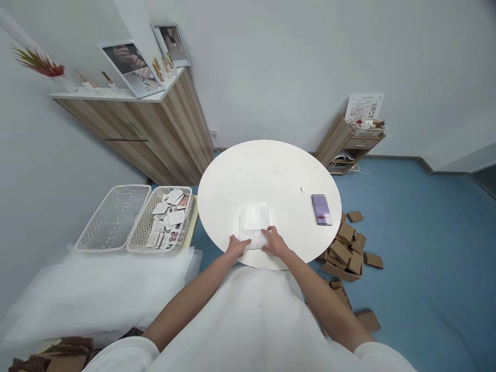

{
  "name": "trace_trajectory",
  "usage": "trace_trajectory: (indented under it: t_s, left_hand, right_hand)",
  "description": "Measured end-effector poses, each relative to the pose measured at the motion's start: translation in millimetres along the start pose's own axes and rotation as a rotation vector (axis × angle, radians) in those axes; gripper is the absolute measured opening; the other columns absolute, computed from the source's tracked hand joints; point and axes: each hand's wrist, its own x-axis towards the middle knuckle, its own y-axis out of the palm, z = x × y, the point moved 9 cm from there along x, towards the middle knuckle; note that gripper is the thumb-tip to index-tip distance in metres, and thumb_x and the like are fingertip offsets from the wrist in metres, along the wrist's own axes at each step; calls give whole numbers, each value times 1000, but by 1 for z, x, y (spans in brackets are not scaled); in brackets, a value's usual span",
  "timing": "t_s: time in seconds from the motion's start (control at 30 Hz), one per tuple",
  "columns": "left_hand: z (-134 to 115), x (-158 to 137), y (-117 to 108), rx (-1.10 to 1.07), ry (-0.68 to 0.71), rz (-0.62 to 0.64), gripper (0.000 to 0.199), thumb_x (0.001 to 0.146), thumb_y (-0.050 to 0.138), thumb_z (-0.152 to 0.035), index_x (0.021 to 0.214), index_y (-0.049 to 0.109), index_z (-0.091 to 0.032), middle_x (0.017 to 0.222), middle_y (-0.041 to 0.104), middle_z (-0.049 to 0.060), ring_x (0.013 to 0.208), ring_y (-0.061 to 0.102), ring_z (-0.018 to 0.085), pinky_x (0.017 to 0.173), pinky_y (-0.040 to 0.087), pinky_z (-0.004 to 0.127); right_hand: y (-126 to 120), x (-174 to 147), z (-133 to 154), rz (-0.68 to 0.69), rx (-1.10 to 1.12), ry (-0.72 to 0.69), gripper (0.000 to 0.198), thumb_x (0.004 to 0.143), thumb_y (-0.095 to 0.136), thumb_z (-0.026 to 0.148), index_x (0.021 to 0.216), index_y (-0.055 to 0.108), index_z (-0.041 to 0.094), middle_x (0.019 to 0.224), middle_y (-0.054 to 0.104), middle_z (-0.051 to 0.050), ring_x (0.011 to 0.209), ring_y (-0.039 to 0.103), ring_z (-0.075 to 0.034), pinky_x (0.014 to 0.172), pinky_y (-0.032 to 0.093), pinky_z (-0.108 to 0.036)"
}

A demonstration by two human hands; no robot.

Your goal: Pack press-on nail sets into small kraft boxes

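Observation:
On the round white table [267, 170], close to its front edge, lies a thin white sheet [253, 214], like foam wrap. Its near part is folded over into a band, and whether anything is inside is hidden. My left hand [235, 248] grips the band's left end, thumb pointing inward on top. At the right end, my right hand [274, 242] holds the same band between thumb and fingers. A purple, pixelated object [321, 209] rests near the table's right edge, apart from both hands.
Left of the table stand a white basket [134, 240] of small printed packets and a basket [81, 240] with clear plastic items. White sheeting [96, 289] lies below them. Brown cardboard boxes [343, 253] cover the floor at right. A wood-grain cabinet [170, 129] stands behind left.

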Motion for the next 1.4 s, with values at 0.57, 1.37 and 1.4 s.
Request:
trace_trajectory:
  t_s: [0.57,1.37,1.4]
  left_hand:
    - [-57,12,-4,-148,46,134,22,64,56,-26,53,39,-19,55,44,-4,53,44,10,46,31,21]
    - [-85,-14,-3,236,582,-61,44,77,48,-34,119,44,-22,131,38,9,121,31,26,96,29,42]
    - [-85,-13,0,258,589,-33,45,77,48,-34,119,43,-22,132,38,9,123,30,26,97,28,43]
  right_hand:
    - [11,5,2,-33,114,-21,71,58,68,24,123,39,26,102,40,-4,88,49,-18,77,40,-29]
    - [11,1,-6,-138,202,-25,73,69,58,27,131,22,18,108,45,-10,94,49,-19,78,41,-33]
    - [8,-2,-3,-146,139,-50,79,69,57,28,134,14,17,116,41,-13,102,45,-21,82,39,-35]
